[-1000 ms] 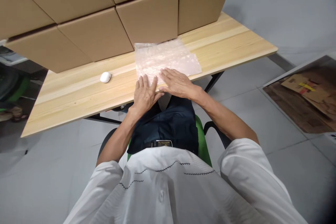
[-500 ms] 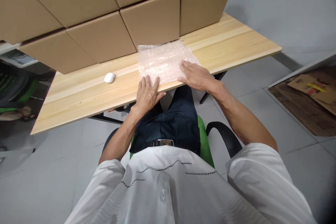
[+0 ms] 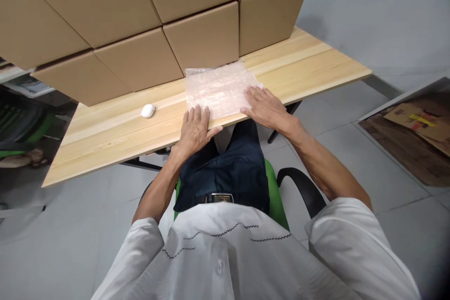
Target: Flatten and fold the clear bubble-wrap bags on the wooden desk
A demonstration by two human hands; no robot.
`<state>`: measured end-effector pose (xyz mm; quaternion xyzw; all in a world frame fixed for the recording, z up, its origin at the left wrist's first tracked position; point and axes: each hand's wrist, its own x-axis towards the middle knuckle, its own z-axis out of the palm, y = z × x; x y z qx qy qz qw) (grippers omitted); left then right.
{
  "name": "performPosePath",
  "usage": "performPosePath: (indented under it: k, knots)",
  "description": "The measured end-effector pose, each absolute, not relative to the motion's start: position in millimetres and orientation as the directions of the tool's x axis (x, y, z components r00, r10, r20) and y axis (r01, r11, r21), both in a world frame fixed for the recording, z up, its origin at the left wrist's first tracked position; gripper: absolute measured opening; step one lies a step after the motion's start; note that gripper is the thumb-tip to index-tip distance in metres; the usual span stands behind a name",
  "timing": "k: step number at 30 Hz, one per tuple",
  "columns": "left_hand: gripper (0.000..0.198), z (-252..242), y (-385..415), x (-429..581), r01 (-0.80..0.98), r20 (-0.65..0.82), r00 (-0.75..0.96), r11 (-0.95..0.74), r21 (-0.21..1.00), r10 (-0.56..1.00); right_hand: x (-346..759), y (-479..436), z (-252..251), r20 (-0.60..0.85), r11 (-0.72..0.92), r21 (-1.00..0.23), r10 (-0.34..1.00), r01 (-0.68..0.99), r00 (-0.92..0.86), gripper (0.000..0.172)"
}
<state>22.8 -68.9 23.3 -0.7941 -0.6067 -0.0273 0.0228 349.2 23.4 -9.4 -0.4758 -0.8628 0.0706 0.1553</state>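
Note:
A flat, crinkled sheet of pale pink translucent plastic (image 3: 220,86) lies on the wooden table (image 3: 116,131) at its front edge. My left hand (image 3: 195,131) rests palm down on the sheet's lower left corner, fingers stretched forward and thumb out to the side. On the right side of the sheet, my right hand (image 3: 263,107) lies flat with its fingers extended. Neither hand grips anything. What is under the sheet, if anything, cannot be made out. A small white rounded case (image 3: 148,111) sits on the table to the left of the sheet.
Stacked cardboard boxes (image 3: 204,37) stand along the table's back, just behind the sheet. A green chair (image 3: 276,197) with a black armrest is beneath me. At the right, an open container (image 3: 415,126) holds cardboard pieces.
The camera view has tilted slightly, so the table and boxes appear lower. My left fingers have drawn closer together; my right hand has moved slightly outward along the sheet's edge.

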Motion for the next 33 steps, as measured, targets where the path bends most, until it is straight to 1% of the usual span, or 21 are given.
performPosePath:
  k: [3,5,8,10,12,16,20,22,27,30,33]
  knots:
    - [0.106,31.4,-58.8,31.4,0.942,0.122,0.321,-0.33,0.058,0.939,334.9,10.0,-13.1,0.295,0.602,-0.272,0.795,0.75,-0.53,0.096]
    - [0.104,35.7,-48.8,44.1,0.912,0.112,0.385,-0.396,0.106,0.916,320.0,1.5,-14.5,0.291,0.639,-0.287,0.768,0.714,-0.57,0.093]
    - [0.098,37.9,-34.1,63.3,0.866,0.037,0.468,-0.466,0.183,0.883,294.3,-9.9,-14.0,0.229,0.644,-0.326,0.764,0.692,-0.603,0.087]
    - [0.095,36.4,-28.4,69.6,0.85,-0.015,0.492,-0.477,0.223,0.87,280.7,-15.9,-12.0,0.229,0.653,-0.348,0.755,0.673,-0.614,0.085]
    - [0.093,34.2,-26.6,69.2,0.851,-0.042,0.492,-0.47,0.235,0.87,274.1,-19.5,-9.7,0.248,0.671,-0.359,0.739,0.649,-0.627,0.086]
    - [0.094,30.6,-27.4,59.4,0.872,-0.069,0.471,-0.451,0.191,0.88,283.8,-17.6,-9.9,0.247,0.706,-0.355,0.703,0.613,-0.667,0.089]
    - [0.096,25.9,-25.8,57.2,0.894,-0.087,0.446,-0.437,0.104,0.891,303.1,-13.0,-18.5,0.274,0.675,-0.339,0.737,0.656,-0.617,0.099]
    - [0.096,23.7,-24.2,58.8,0.895,-0.081,0.444,-0.439,0.074,0.892,309.2,-13.4,-21.6,0.28,0.655,-0.321,0.755,0.684,-0.592,0.102]
    - [0.094,25.4,-24.5,62.4,0.906,-0.088,0.423,-0.418,0.063,0.902,322.1,-14.5,-17.1,0.238,0.606,-0.279,0.795,0.745,-0.557,0.095]
    - [0.096,29.2,-27.7,64.5,0.913,-0.095,0.408,-0.403,0.063,0.908,329.7,-11.5,-6.5,0.2,0.624,-0.313,0.78,0.716,-0.593,0.089]
    - [0.103,30.9,-30.0,66.3,0.91,-0.091,0.414,-0.41,0.061,0.906,323.3,-9.3,5.9,0.245,0.631,-0.354,0.775,0.691,-0.582,0.089]
